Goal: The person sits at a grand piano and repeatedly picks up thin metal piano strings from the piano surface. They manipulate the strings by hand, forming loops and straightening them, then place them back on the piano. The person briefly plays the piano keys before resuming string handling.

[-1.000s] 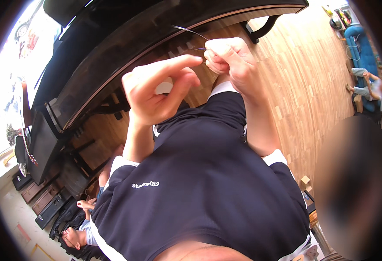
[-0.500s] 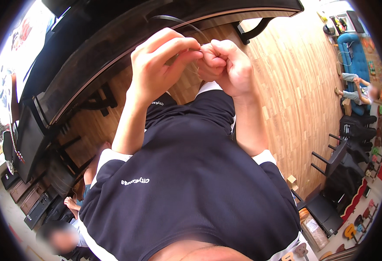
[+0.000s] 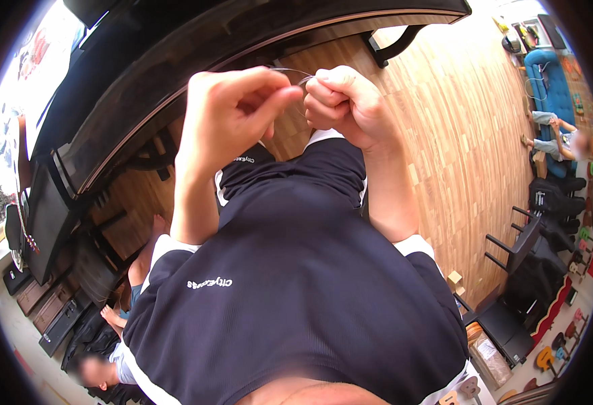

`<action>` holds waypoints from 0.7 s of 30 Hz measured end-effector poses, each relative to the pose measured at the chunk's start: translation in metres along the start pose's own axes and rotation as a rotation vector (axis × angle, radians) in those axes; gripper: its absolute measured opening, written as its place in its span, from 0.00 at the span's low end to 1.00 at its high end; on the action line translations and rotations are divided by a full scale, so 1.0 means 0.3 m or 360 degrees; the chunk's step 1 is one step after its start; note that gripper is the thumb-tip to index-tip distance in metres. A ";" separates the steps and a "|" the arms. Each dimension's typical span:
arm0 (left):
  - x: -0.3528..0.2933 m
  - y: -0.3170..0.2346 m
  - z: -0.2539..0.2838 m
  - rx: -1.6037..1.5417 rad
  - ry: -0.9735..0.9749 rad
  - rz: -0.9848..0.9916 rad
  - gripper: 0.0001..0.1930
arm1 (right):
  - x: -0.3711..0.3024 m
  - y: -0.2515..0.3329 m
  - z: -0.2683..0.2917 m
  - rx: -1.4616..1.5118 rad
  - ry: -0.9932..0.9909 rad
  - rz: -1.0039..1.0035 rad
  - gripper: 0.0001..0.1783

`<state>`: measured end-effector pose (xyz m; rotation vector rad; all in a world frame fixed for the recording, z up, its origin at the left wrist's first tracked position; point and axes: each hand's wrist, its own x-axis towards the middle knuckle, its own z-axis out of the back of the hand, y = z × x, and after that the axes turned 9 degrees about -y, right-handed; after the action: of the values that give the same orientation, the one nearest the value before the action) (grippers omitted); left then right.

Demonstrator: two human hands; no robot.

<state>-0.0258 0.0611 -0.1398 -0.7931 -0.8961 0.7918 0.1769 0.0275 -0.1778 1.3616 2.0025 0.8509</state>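
My right hand [image 3: 350, 104] is closed in a fist in front of me, its thumb pressed on the bent index finger. A thin, pale string [image 3: 295, 70] comes out of that pinch and arcs leftward, passing behind my other hand. My left hand [image 3: 226, 111] is held up to the left, slightly blurred, with thumb and index finger drawn together close to the right hand's fingertips. What lies between those left fingertips is too small to make out. Both hands are raised over my lap, a narrow gap between them.
A long black piano [image 3: 195, 54] curves across the far side, and its black leg [image 3: 391, 48] stands on the wooden floor [image 3: 452, 142]. One person [image 3: 104, 371] is low at the left; another [image 3: 559, 138] sits by a blue sofa [image 3: 549, 88]. A black chair [image 3: 516, 239] stands at right.
My left hand has drawn left and slightly down from the right hand, leaving a gap. The string's visible part has shifted to a shallow arc between them. The right hand barely moved.
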 end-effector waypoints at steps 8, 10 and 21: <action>0.094 0.026 0.000 0.0360 -0.0355 -0.0808 0.11 | 0.009 0.016 0.010 0.0034 -0.0015 0.0013 0.25; 0.095 0.053 -0.017 0.0136 -0.0126 -0.0490 0.04 | 0.009 0.020 0.001 0.0070 -0.0035 0.0016 0.25; 0.096 0.185 -0.084 -0.0190 -0.0487 -0.0155 0.08 | 0.011 0.023 0.016 0.0275 -0.0011 -0.0057 0.25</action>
<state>-0.0059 0.1053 -0.1865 -0.7371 -1.2555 0.7914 0.1834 0.0332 -0.1759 1.4154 2.1298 0.6689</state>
